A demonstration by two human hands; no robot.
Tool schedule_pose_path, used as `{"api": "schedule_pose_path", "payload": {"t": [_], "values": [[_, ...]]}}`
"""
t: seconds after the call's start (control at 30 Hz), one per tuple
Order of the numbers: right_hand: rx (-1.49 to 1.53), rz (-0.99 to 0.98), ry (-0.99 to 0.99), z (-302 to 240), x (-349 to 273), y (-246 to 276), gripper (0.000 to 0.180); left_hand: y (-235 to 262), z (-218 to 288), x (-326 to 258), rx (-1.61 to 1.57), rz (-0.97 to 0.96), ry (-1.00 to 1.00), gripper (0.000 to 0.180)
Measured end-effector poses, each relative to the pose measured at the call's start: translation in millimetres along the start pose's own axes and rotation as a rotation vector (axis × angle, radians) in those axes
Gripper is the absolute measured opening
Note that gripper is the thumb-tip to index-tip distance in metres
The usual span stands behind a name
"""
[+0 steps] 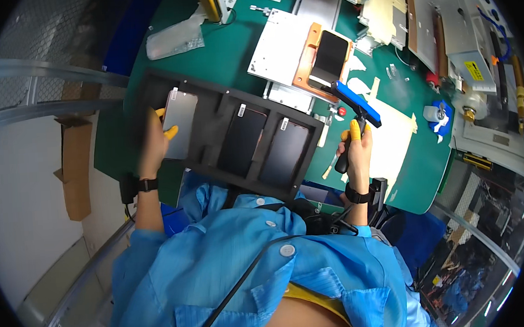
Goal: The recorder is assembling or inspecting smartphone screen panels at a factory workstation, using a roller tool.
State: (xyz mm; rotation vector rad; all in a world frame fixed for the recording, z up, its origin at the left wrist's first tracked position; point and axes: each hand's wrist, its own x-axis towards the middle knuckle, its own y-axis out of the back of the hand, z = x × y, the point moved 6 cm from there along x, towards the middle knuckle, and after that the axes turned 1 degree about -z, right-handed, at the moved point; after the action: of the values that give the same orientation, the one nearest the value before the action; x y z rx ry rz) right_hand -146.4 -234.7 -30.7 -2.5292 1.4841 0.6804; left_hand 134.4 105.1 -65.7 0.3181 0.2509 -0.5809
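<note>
My left hand (155, 145), with yellow finger cots, grips the left edge of a grey phone-sized screen (181, 125) with a small white tab at its top. The screen is at the left end of a black tray (211, 109); whether it rests in its slot or is raised, I cannot tell. Two dark screens (242, 142) (284, 154) with white tabs lie in the tray's other slots. My right hand (358, 149), also in yellow finger cots, is wrapped round the black handle of a blue roller (358, 103). Just beyond the roller, a dark-screened phone (331, 56) sits in an orange fixture (304, 69).
A white plate (275, 47) adjoins the orange fixture on the green table (230, 62). A clear plastic bag (174, 41) lies at the far left. Pale yellow sheet (394, 145) spreads right of my right hand. Machine parts (459, 34) line the right side.
</note>
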Motion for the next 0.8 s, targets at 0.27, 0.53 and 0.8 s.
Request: {"api": "schedule_pose_path", "payload": {"t": [0.27,0.53,0.8], "values": [[-0.043,-0.319,0.113,-9.6,-21.0,-85.7,0.026,-87.8,44.8,-28.5,1.022,0.208,-0.344,0.07],[-0.491,-0.697,0.717,-73.6,-45.9,-134.7,0.023,-197.6,76.0,-62.7,-0.384,-0.592,-0.048,0.025],[-1.411,-0.465,1.09,-56.4,64.3,-114.7,0.024,-146.8,62.8,-57.5,-0.644,-0.331,0.252,0.009]]}}
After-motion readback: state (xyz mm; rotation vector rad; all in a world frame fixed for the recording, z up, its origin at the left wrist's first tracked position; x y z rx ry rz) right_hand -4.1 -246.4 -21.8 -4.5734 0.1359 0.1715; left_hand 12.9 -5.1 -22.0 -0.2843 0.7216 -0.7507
